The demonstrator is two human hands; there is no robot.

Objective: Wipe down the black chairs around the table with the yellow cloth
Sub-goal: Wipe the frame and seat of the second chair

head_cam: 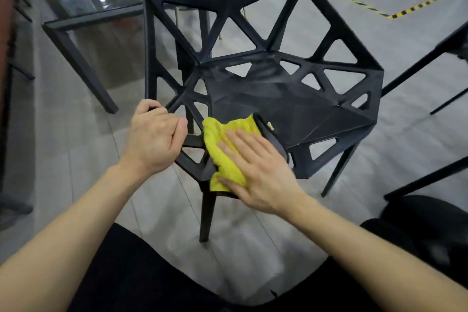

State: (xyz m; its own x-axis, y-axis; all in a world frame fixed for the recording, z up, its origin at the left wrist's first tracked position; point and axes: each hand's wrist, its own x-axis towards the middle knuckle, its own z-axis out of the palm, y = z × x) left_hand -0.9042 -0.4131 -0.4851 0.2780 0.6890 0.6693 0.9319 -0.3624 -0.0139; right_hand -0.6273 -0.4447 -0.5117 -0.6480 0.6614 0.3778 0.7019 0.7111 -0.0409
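Step in hand: wiping the seat of one black chair, at its near corner; judged from the hands' placement, the wipe is under way rather than finished.
Right hand: flat, fingers straight and together, pressing the yellow cloth down on the seat's near edge; it grips nothing.
Yellow cloth: bunched under the right hand's fingers, lying on the near-left corner of the seat, one yellow fold poking out past the fingertips, a grey underside or border showing along its right side.
Left hand: fingers curled round the chair's frame at the left front corner, thumb alongside, steadying the chair just beside the cloth.
Black chair: a lattice of triangular openings in back, sides and seat; it stands on the tiled floor, turned at an angle to the person.
Surface: a glass-topped table sits behind and left of the chair, with blurred items on it that cannot be made out.
Other seating: a second black chair's edge shows at the lower right.
Next move calls for: sliding the flat hand across the solid centre of the seat toward the far edge, keeping pressure even so the cloth does not snag in the openings, with the frame grip kept firm.
Progress: the backrest and side struts look untouched by the cloth at this moment; other chairs remain, so the task seems far from done.
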